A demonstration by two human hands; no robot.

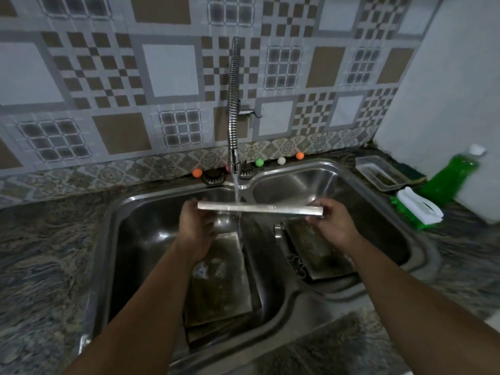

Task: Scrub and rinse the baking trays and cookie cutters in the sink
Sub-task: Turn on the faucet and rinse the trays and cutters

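A metal baking tray (259,208) is held level and edge-on above the double steel sink (297,301), under water running from the spring-neck faucet (233,109). My left hand (195,223) grips its left end and my right hand (333,222) grips its right end. Below, a dirty tray (220,282) lies in the left basin on top of another tray. One more dirty tray (316,250) lies in the right basin. A flower-shaped cookie cutter (297,265) rests by that tray's left corner.
On the right counter stand a green dish soap bottle (452,174), a white and green scrub brush (418,209) and a clear plastic container (381,173). Small coloured balls (259,162) and two sink strainers (213,176) sit along the back ledge. A white wall rises at right.
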